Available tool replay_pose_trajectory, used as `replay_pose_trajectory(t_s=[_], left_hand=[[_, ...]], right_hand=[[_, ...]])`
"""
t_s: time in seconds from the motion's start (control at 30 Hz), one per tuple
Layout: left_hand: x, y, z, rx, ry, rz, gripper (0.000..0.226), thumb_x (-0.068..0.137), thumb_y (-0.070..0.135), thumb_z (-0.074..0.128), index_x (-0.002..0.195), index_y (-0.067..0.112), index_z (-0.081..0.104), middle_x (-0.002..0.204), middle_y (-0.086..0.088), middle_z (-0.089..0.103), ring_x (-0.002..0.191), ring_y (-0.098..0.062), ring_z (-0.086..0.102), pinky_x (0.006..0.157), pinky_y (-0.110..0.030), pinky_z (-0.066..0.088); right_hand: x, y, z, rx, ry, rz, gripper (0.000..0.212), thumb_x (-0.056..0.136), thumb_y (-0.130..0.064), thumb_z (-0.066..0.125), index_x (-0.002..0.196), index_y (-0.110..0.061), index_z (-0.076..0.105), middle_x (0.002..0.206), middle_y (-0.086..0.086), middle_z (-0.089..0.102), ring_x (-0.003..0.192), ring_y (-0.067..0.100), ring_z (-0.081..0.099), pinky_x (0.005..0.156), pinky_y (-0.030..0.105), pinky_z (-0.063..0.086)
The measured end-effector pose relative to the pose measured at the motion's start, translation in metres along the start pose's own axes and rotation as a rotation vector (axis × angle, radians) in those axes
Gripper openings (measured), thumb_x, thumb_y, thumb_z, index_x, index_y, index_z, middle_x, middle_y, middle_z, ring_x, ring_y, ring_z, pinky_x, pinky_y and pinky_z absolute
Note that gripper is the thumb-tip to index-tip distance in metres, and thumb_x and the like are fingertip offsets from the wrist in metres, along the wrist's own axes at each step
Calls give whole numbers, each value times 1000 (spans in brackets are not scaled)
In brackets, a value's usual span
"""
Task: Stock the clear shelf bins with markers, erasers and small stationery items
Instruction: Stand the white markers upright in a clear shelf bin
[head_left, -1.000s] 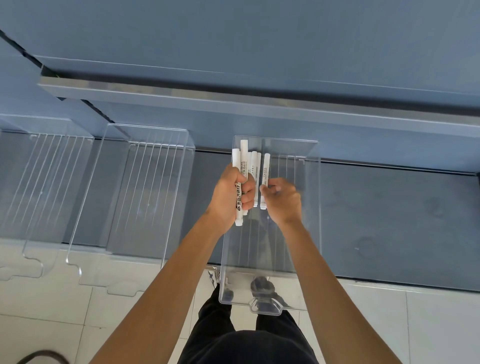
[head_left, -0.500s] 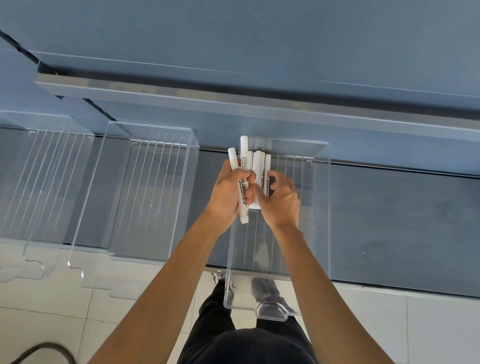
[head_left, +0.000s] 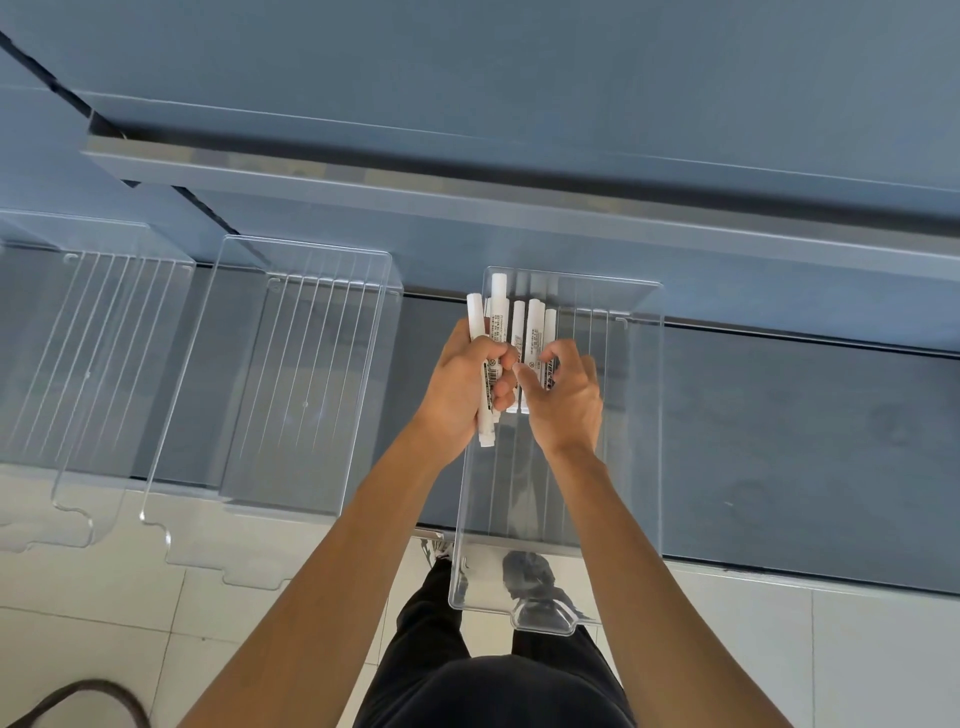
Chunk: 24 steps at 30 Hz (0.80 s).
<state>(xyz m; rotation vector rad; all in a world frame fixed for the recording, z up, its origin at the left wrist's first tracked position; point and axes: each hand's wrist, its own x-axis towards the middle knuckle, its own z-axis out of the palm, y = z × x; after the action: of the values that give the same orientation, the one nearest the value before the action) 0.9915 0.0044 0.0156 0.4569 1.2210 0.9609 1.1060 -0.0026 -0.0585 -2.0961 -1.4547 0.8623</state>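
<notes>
Loosened slightly, right hand (head_left: 566, 410) seemingly pinches the markers (head_left: 535, 327) that left hand (head_left: 462, 395) grips above the bin (head_left: 634, 467).

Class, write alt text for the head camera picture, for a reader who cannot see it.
A person's left hand grips a bunch of white markers at the far end of a clear bin on a grey shelf, while the right hand pinches some of them. Two more clear bins sit to the left.
</notes>
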Motion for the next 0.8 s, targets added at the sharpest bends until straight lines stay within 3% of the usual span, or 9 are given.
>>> replay_pose_trajectory(t_s=[0.07, 0.2, 0.43, 0.57, 0.63, 0.73, 0.8], left_hand=[[-1, 0, -1, 13, -3, 7, 22, 93, -4, 37, 108, 10, 45, 65, -2, 49, 46, -15, 35, 42, -24, 32], [-1, -1, -3, 14, 2, 1, 17, 93, -4, 36, 100, 10, 44, 66, -2, 49, 46, -15, 35, 42, -24, 32], [1, -2, 3, 39, -7, 6, 18, 91, -3, 38, 102, 9, 46, 64, -1, 51, 47, -14, 35, 44, -25, 31], [-1, -8, 5, 35, -13, -6, 20, 90, -1, 40, 106, 9, 47, 66, -2, 50, 46, -14, 36, 43, -24, 32], [-2, -11, 5, 51, -6, -18, 29, 90, 0, 41, 117, 4, 49, 66, -2, 51, 46, -15, 37, 42, -24, 34], [-3, -14, 5, 75, 2, -36, 30, 94, -3, 39, 122, 5, 49, 68, -2, 54, 47, -15, 40, 43, -25, 37], [-4, -18, 6, 73, -2, -43, 26, 96, -2, 41, 119, 7, 50, 71, -3, 56, 50, -16, 44, 46, -26, 41]], right_hand=[[-3, 1, 4, 5, 13, -37, 24, 89, -35, 69, 100, -15, 61, 94, 5, 57, 72, 15, 51, 51, 16, 31], [-9, 5, 7, -28, 32, -128, 15, 94, -28, 64, 104, -17, 68, 97, 7, 63, 81, 22, 63, 60, 28, 52], [-3, 5, 4, -28, 26, -124, 13, 91, -19, 67, 104, -16, 68, 101, 7, 62, 89, 23, 64, 68, 34, 56], [-4, 10, 1, 52, 45, -86, 16, 90, -13, 67, 105, -7, 70, 106, 11, 63, 82, 21, 66, 65, 19, 46], [-4, 11, -3, 83, 47, -93, 15, 91, -9, 64, 103, -4, 70, 105, 13, 65, 78, 18, 65, 64, 11, 43], [-6, 13, -10, 152, 38, -110, 18, 92, -3, 57, 106, -1, 69, 105, 14, 68, 87, 21, 67, 73, 22, 54], [-10, 13, -16, 170, 42, -124, 22, 93, -1, 53, 109, 0, 69, 108, 14, 70, 90, 20, 68, 77, 21, 54]])
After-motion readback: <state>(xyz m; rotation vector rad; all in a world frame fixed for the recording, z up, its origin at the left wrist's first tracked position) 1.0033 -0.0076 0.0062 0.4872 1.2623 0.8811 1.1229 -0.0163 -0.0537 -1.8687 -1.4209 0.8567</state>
